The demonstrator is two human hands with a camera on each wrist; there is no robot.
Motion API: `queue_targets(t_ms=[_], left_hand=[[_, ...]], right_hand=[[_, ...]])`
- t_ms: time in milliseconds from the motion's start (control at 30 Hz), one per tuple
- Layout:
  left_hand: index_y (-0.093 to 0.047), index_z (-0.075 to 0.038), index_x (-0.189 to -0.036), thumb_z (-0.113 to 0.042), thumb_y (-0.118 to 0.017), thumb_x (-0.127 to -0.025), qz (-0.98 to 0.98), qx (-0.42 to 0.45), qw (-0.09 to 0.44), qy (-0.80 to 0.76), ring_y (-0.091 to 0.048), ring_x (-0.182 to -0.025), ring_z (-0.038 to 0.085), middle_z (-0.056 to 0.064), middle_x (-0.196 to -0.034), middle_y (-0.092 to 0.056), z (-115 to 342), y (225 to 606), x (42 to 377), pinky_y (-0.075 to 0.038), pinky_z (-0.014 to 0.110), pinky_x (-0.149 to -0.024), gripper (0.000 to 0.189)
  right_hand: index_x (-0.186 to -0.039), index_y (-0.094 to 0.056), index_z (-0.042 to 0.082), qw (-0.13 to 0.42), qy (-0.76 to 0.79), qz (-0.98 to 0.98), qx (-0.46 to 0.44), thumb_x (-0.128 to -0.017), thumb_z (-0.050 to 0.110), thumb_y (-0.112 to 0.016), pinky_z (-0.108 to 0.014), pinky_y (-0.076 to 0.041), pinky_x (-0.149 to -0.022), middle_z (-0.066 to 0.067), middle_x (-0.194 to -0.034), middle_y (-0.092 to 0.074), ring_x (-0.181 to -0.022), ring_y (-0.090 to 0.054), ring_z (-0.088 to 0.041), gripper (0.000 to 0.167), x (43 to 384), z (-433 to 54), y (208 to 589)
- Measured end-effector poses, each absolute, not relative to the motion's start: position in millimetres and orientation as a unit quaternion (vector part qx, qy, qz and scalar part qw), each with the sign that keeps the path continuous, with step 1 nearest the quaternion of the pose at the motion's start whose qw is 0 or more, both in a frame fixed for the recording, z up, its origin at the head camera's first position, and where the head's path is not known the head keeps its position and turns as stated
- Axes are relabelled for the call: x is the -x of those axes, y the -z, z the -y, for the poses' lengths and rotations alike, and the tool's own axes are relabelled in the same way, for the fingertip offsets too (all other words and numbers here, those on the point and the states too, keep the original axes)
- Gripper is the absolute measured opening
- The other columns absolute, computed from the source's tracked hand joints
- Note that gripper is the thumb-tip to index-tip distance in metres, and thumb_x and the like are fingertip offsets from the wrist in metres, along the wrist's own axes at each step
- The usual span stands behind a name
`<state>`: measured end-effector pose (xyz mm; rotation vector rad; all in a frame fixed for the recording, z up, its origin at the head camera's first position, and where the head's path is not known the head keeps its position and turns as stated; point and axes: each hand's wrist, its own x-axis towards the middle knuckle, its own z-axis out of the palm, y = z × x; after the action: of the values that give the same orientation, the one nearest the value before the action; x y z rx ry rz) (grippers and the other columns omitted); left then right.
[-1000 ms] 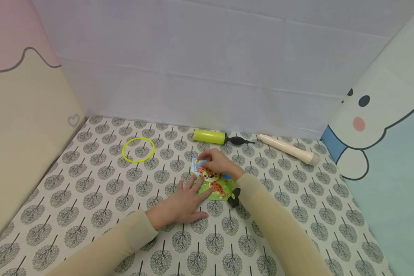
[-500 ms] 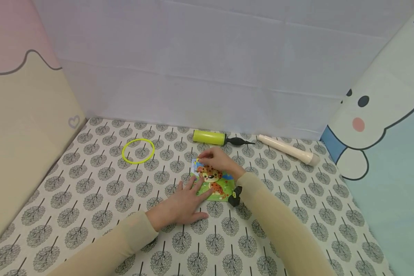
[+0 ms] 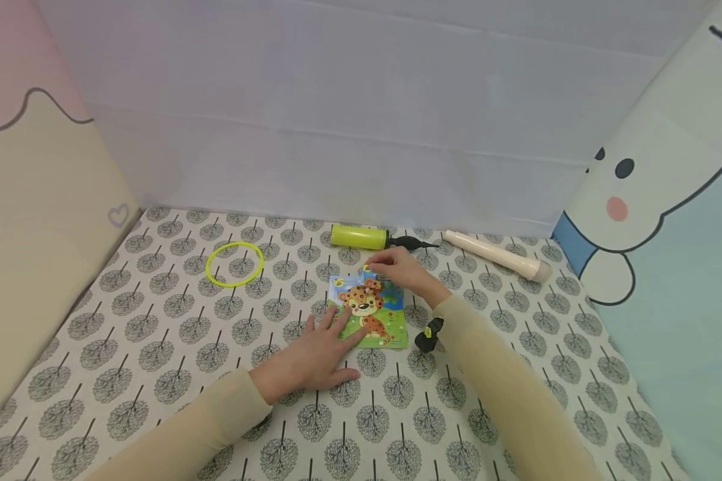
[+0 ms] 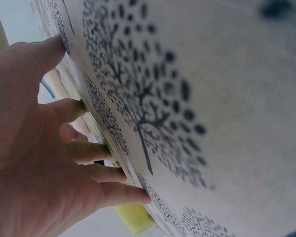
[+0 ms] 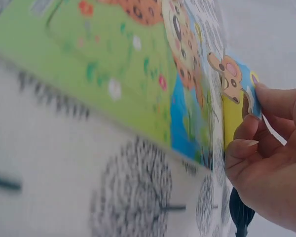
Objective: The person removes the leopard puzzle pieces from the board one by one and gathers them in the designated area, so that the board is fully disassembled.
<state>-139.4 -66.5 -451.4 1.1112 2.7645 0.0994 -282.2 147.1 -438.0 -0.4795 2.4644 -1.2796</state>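
A flat leopard picture puzzle (image 3: 391, 327), green below and blue above, lies on the cloth. My left hand (image 3: 319, 354) rests on its lower left part with spread fingers, thumb on the cloth. In the left wrist view this hand (image 4: 49, 143) has straight fingers, tips down. My right hand (image 3: 406, 270) pinches a small puzzle piece (image 3: 371, 282) above the puzzle's upper edge. The right wrist view shows the piece (image 5: 234, 81) raised and tilted, with a brown ear and blue sky, between thumb and finger of the right hand (image 5: 271, 143).
Behind the puzzle lies a lime balloon pump (image 3: 361, 238) with a black nozzle. A pale stick (image 3: 496, 255) with a wider end is at the back right. A lime ring (image 3: 234, 286) lies at the left. Walls of printed cloth close off the back and sides.
My right hand has moved right with the puzzle piece, away from the puzzle's upper left corner, which now shows a pale printed picture. The left hand stays on the puzzle.
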Motion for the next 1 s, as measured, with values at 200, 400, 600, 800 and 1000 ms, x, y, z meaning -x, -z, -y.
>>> queue_targets(t_ms=[200, 400, 600, 800, 1000], left_hand=[[-0.022, -0.023, -0.154, -0.067, -0.043, -0.090, -0.924, -0.372, 0.077, -0.028, -0.012, -0.136, 0.051, 0.027, -0.153, -0.013, 67, 451, 140, -0.028, 0.070, -0.096, 0.080], [-0.021, -0.023, -0.154, -0.067, -0.043, -0.090, -0.925, -0.370, 0.081, -0.026, -0.011, -0.136, 0.051, 0.027, -0.153, -0.013, 67, 450, 140, -0.027, 0.070, -0.097, 0.080], [-0.021, -0.023, -0.154, -0.067, -0.043, -0.089, -0.925, -0.371, 0.079, -0.028, -0.012, -0.136, 0.051, 0.027, -0.153, -0.014, 68, 450, 139, -0.027, 0.070, -0.096, 0.081], [-0.024, -0.022, -0.153, -0.065, -0.045, -0.090, -0.924, -0.372, 0.077, -0.039, -0.013, -0.136, 0.051, 0.027, -0.153, -0.014, 67, 449, 139, -0.027, 0.070, -0.096, 0.080], [-0.024, -0.022, -0.153, -0.065, -0.046, -0.089, -0.925, -0.367, 0.084, -0.042, -0.012, -0.136, 0.050, 0.027, -0.153, -0.013, 67, 449, 138, -0.026, 0.070, -0.098, 0.080]], right_hand=[[-0.117, -0.066, 0.002, 0.164, 0.427, -0.877, 0.149, -0.099, 0.016, -0.055, -0.034, -0.048, -0.071, -0.010, -0.108, -0.064, -0.089, -0.057, -0.022, 0.025, 279, -179, 436], [-0.117, -0.065, -0.001, 0.177, 0.431, -0.874, 0.140, -0.099, 0.016, -0.054, -0.035, -0.042, -0.066, -0.013, -0.109, -0.062, -0.081, -0.051, -0.023, 0.027, 278, -207, 438], [-0.117, -0.064, -0.002, 0.195, 0.426, -0.875, 0.120, -0.098, 0.013, -0.055, -0.033, -0.044, -0.070, -0.013, -0.110, -0.062, -0.085, -0.053, -0.020, 0.026, 278, -221, 444], [-0.114, -0.068, 0.003, 0.163, 0.379, -0.902, 0.129, -0.097, 0.015, -0.058, -0.034, -0.047, -0.068, -0.008, -0.101, -0.066, -0.078, -0.057, -0.019, 0.023, 276, -220, 448], [-0.111, -0.070, 0.007, 0.137, 0.339, -0.921, 0.134, -0.097, 0.019, -0.059, -0.035, -0.048, -0.062, -0.004, -0.090, -0.067, -0.070, -0.058, -0.018, 0.022, 274, -216, 451]])
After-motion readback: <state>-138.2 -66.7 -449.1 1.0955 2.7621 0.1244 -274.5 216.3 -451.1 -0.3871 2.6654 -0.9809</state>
